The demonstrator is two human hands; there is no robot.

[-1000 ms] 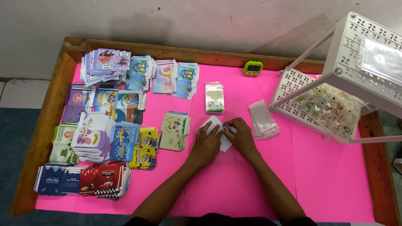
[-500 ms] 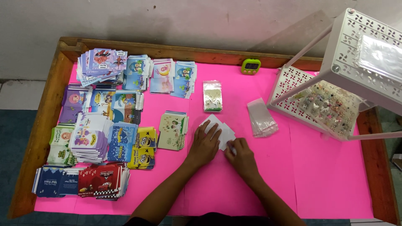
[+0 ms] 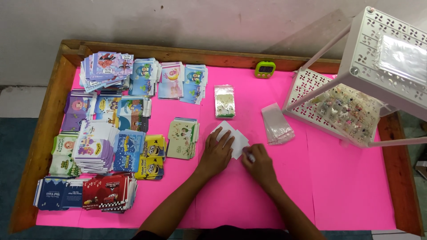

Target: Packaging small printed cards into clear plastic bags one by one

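The left hand (image 3: 216,151) lies flat, fingers spread, pressing down on a white paper sheet (image 3: 236,138) in the middle of the pink table cover (image 3: 347,178). The right hand (image 3: 259,161) is curled at the sheet's lower right edge, pinching a small pale object (image 3: 249,156) between its fingertips; it is too small to tell what it is, perhaps a pen or a little piece taken up for the sheet. The sheet itself looks blank from here, lying at a slant just below a small clear packet with green and white contents (image 3: 224,101).

As for how far things have got, I would judge the work to be in its middle. To the left, touching and overlapping each other, lie many stacks of printed cartoon cards (image 3: 106,133), with one beige stack (image 3: 182,138) just beside the left hand. To the right of the sheet lies a pile of empty clear bags (image 3: 276,124), seemingly still to be used. Beyond them stands a white perforated rack (image 3: 378,66), its lower tray (image 3: 307,89) holding many tiny pieces, so plenty of stock appears to remain. A small green timer (image 3: 265,69) sits near the wooden table edge (image 3: 49,129) at the back.
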